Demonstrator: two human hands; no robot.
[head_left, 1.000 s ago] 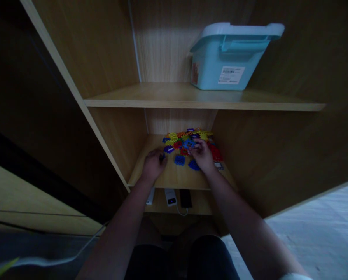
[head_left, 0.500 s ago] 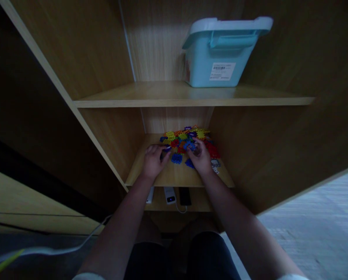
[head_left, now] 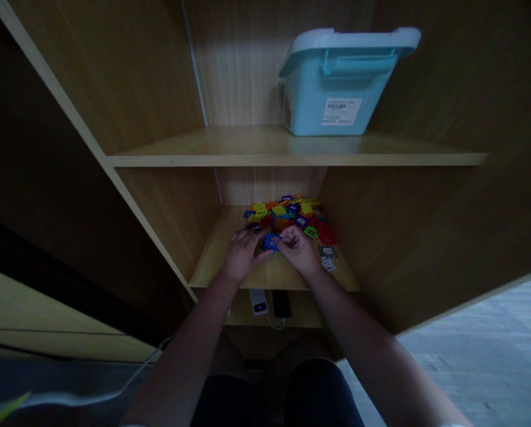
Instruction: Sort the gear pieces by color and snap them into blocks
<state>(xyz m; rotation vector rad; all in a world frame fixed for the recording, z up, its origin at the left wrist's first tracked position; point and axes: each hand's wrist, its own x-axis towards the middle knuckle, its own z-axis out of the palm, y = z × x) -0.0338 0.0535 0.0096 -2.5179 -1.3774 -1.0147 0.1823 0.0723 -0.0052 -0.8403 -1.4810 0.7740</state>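
Note:
Both hands meet over the front of the middle shelf. Between their fingertips is a blue plastic building piece [head_left: 272, 241] with a notched edge; whether it is one piece or a small stack I cannot tell. My left hand [head_left: 242, 254] grips its left side with thumb and fingers. At its right side, my right hand [head_left: 299, 252] pinches it, fingers curled. Just behind lies a heap of colourful plastic pieces, among them a yellow gear-shaped piece [head_left: 307, 206], a green piece [head_left: 311, 232], a purple piece [head_left: 301, 222] and red pieces [head_left: 324, 230].
A light-blue lidded storage box [head_left: 334, 83] stands on the upper shelf [head_left: 238, 145]. Grey and white pieces [head_left: 327, 258] lie by the right wall. On the low shelf are a white power bank [head_left: 258, 302] with a cable and a dark phone-like slab [head_left: 282, 303].
My right hand has moved left and nearer with a blue piece, meeting my left hand. The loose blue pieces at the front no longer show separately. Purple and green pieces are now uncovered.

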